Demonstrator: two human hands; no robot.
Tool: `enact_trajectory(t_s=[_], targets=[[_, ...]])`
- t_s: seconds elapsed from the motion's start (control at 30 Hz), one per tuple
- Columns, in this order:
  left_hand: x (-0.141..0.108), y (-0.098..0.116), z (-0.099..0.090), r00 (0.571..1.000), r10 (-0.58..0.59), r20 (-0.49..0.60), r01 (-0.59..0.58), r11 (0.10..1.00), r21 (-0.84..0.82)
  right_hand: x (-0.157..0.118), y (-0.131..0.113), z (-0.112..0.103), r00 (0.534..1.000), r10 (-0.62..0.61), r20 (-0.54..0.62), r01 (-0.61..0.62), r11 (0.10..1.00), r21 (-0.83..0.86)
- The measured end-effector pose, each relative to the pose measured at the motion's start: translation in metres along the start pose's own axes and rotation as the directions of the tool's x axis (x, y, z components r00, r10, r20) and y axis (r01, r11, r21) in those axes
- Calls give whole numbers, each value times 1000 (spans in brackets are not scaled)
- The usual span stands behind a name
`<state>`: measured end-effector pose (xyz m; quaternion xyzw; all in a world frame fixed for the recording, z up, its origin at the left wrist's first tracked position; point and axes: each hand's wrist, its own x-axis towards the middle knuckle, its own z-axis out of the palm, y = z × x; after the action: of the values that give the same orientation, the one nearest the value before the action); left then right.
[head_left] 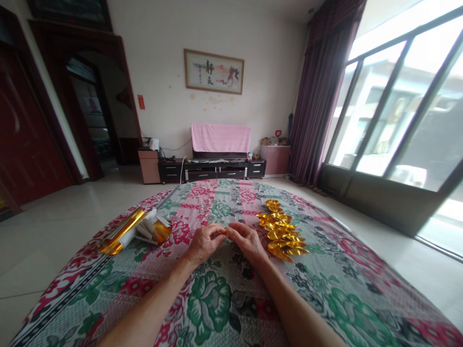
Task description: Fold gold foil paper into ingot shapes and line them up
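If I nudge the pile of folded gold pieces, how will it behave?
The folded gold pieces look thin and foil-like, so probably light and easily creased. Their smooth shine suggests slipperiness. Lying overlapped and seemingly loose, they may slide apart.

- Left hand (206, 243): bare, rounded back
- Right hand (249, 242): bare, similar in build
- Left forearm (155, 299): bare, slimmest near the hand
- Right forearm (289, 303): bare, widening away from the hand
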<state>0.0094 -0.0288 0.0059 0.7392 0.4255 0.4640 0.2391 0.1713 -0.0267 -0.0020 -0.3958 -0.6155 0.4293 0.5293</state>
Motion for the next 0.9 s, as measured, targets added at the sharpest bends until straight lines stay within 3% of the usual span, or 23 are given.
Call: enact_trajectory(t_s=[0.13, 0.33, 0.57, 0.9], targets=[[0, -4, 1, 988, -149, 31, 152, 982, -112, -2, -3, 0, 999, -18, 44, 18, 1000, 10], [-1, -3, 1, 981, -157, 109, 175, 968, -181, -1, -1, 0, 992, -109, 70, 113, 991, -70], [-1, -1, 0, 960, -228, 163, 266, 924, -276, 0, -1, 0, 995, -101, 15, 102, 983, -154], [-1, 0, 0, 922, -337, 192, 387, 827, -407, 1, 4, 0, 989, -146, 36, 150, 974, -172]])
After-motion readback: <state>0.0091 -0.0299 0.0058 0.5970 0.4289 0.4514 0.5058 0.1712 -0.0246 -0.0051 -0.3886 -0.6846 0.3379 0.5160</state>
